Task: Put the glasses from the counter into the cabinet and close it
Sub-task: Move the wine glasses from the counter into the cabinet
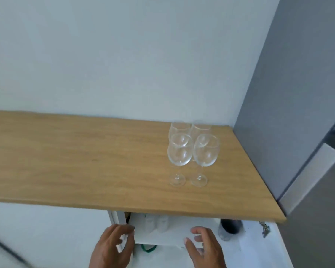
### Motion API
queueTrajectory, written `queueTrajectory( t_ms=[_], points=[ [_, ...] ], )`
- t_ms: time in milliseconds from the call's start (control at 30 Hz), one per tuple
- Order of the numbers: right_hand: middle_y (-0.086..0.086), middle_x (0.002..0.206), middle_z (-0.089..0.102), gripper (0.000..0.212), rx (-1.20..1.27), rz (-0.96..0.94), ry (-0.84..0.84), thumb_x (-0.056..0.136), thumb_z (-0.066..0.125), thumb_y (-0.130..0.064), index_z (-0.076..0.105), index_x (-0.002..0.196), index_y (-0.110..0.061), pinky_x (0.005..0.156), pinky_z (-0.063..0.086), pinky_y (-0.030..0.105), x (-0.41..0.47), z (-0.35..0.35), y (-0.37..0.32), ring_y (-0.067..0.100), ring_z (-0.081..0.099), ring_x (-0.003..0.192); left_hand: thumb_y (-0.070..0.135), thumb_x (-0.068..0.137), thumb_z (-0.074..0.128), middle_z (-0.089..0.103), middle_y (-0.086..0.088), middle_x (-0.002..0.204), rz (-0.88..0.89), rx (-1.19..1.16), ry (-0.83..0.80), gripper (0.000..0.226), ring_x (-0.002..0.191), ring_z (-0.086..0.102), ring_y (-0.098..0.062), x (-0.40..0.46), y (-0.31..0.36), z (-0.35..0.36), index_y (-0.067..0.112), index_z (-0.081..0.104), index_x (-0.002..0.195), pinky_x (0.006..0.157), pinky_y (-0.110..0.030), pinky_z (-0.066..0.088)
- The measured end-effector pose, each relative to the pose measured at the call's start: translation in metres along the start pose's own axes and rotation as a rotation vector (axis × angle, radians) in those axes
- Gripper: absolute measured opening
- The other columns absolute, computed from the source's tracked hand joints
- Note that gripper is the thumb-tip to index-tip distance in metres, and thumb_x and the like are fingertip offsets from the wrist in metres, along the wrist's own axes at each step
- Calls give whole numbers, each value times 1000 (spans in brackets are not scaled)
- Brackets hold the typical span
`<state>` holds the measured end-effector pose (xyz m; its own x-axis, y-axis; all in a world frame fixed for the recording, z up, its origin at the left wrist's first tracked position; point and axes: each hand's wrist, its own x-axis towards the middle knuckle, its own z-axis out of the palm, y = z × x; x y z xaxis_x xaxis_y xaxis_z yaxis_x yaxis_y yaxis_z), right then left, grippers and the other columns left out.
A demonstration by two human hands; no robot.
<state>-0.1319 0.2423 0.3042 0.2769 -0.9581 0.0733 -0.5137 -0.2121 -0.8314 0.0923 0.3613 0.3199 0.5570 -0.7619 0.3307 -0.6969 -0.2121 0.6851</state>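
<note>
Head view looks down at a wooden desk by a pale wall. Below its front edge the cabinet is open. At its left side the left hand hangs with loose fingers and holds nothing. The right hand is open too, fingers spread in front of the shelf. Four wine glasses stand upright together on the desk, toward the right, beside a grey fridge.

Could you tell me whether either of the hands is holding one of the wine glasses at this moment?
No, all four wine glasses stand on the counter, while the left hand and right hand are below it, holding nothing.
</note>
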Motion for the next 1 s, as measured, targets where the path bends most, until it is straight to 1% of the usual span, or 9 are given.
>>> queueTrajectory(
  t_ms=[100,233,300,533,600,700,767,900,1000],
  points=[
    [-5,102,65,14,42,35,38,85,72,-26,62,93,-22,76,50,27,45,-43,-30,8,64,87,6,78,79,71,10,80,-48,-95,-54,17,73,65,-3,45,40,-9,22,77,83,63,-22,56],
    [-3,105,65,17,-1,136,-19,85,68,-29,62,98,-19,83,45,26,102,-71,-42,16,60,100,15,84,74,74,6,75,-155,-193,-168,10,73,67,-2,80,77,25,25,77,82,63,-4,46],
    [-3,111,64,21,-24,162,-54,85,66,-30,63,103,-20,83,42,24,125,-71,-37,14,58,103,14,82,76,73,7,73,-173,-204,-209,15,72,69,-7,91,84,53,29,74,82,68,-12,51],
    [-7,113,54,43,17,95,-66,85,65,-28,56,126,-20,86,44,23,198,-49,-18,15,56,107,20,86,75,61,-3,111,-262,-255,-82,46,94,63,-18,154,92,135,11,61,129,75,-25,47],
    [-10,102,54,36,53,65,-60,84,66,-27,60,118,-20,80,42,21,211,-39,-16,11,55,96,23,86,74,61,-3,111,-277,-263,-79,37,95,63,-17,169,95,145,11,65,120,75,-27,47],
    [-10,88,65,20,124,87,-4,85,67,-27,67,102,-16,72,46,16,225,-25,-12,7,58,83,24,87,74,70,1,96,-298,-302,-87,7,83,67,-2,180,97,154,23,69,93,61,-9,43],
    [-10,71,66,17,134,97,55,87,67,-26,69,86,-10,58,42,6,229,-19,-9,11,60,70,24,86,75,74,1,80,-325,-313,-71,5,71,66,4,185,95,158,21,72,83,54,-5,42],
    [10,64,65,29,94,44,119,91,65,-24,65,74,0,51,38,16,223,-17,-6,23,56,61,23,86,75,74,-3,66,-372,-354,-63,18,60,63,-8,184,95,158,15,74,70,48,-10,41],
    [13,65,67,30,103,18,119,91,67,-25,67,75,1,59,48,30,209,-24,-7,29,63,65,23,86,74,74,-6,65,-379,-378,-58,21,61,65,-16,172,96,151,15,72,67,51,-17,44]
  ],
)
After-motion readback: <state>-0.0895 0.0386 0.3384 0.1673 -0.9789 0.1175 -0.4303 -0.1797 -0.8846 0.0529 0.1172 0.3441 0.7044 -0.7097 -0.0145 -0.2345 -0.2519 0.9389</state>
